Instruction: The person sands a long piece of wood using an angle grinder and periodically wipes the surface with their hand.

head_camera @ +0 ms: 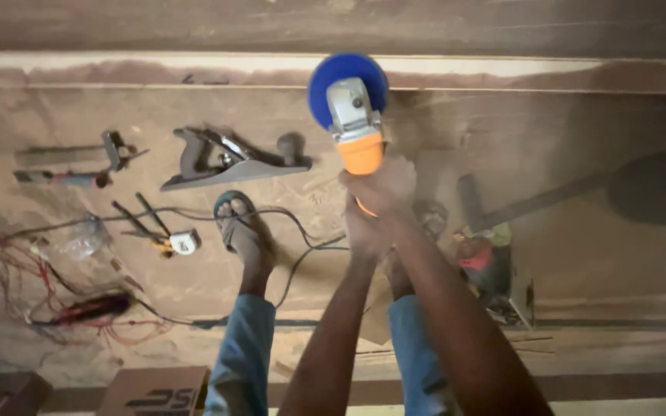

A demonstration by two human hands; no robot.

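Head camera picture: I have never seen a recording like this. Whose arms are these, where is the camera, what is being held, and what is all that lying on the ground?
The camera sits on a person's head and looks straight down, so the two bare arms are the wearer's own. Both hands, the left hand and the right hand, close together in a grip on an orange power sander with a blue round disc. Below are the person's legs in jeans and a foot in a sandal. On the dusty floor lie a hand plane, a tape measure, a dark cable, red wires and another power tool.
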